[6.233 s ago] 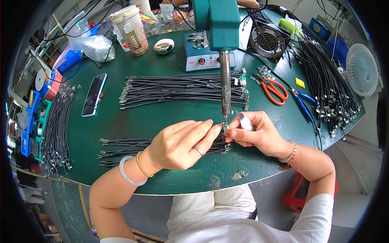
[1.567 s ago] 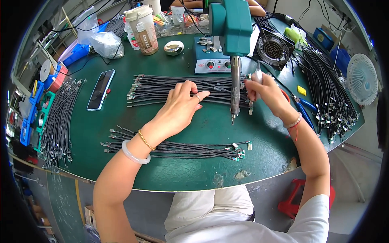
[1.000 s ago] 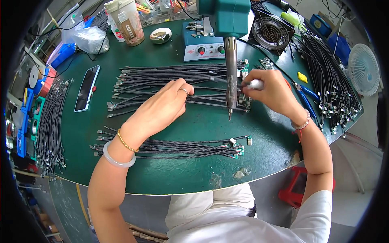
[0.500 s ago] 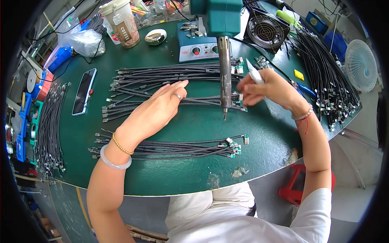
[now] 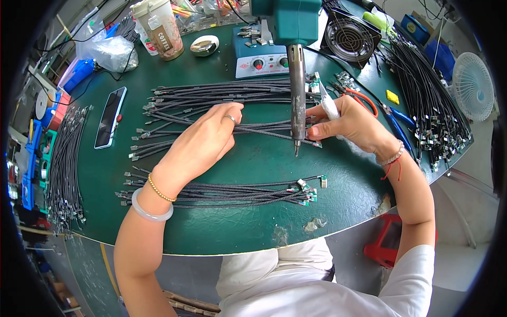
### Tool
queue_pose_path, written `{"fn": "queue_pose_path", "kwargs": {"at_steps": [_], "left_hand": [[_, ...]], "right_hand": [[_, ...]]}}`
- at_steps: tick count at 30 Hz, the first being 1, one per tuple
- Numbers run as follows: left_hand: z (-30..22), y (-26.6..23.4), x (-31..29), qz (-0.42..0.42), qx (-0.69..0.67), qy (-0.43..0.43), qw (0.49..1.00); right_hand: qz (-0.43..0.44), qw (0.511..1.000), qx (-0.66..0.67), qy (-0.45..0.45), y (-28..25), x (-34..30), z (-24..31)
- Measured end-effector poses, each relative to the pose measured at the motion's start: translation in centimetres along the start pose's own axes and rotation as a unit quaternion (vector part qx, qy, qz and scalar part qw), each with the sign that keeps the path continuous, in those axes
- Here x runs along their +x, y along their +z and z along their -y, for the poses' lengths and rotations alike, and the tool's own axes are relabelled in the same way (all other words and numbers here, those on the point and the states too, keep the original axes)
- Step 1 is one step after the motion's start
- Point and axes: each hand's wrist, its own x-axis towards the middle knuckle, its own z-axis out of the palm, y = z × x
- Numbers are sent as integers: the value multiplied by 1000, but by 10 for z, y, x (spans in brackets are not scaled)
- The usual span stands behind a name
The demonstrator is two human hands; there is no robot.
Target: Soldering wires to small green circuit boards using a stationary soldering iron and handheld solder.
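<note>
Black cables [image 5: 262, 127], frame centre: left hand [image 5: 207, 133] curls over them, grip unclear; right hand [image 5: 353, 126] grasps white tube [image 5: 330, 108], right of centre.

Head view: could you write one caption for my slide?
Left hand and right hand at black cables on a green table, soldering iron between them.

Upr cables [image 5: 232, 99]: fanned wider | R grip [image 5: 351, 122]: moved to R ends [image 5: 317, 143]

Far left: one legible word, white capitals, on brown rectangular label [image 5: 162, 40] of tall patterned white-lidded cup [image 5: 172, 33]. Far centre: red print on boxy blue controller's [image 5: 244, 52] pale front panel [image 5: 267, 71], too small to read.
</note>
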Motion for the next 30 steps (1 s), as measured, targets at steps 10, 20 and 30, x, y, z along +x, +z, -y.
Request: {"fn": "queue_pose_path", "kwargs": {"at_steps": [10, 20, 30], "left_hand": [[-23, 14, 12, 18, -132, -51, 990], [-4, 10, 11, 81, -307, -160, 935], [-13, 15, 13, 58, -273, -146, 949]], "right_hand": [[37, 992, 122, -3, 40, 8, -3], [2, 989, 145, 41, 26, -6, 14], [-25, 991, 116, 55, 43, 9, -1]]}}
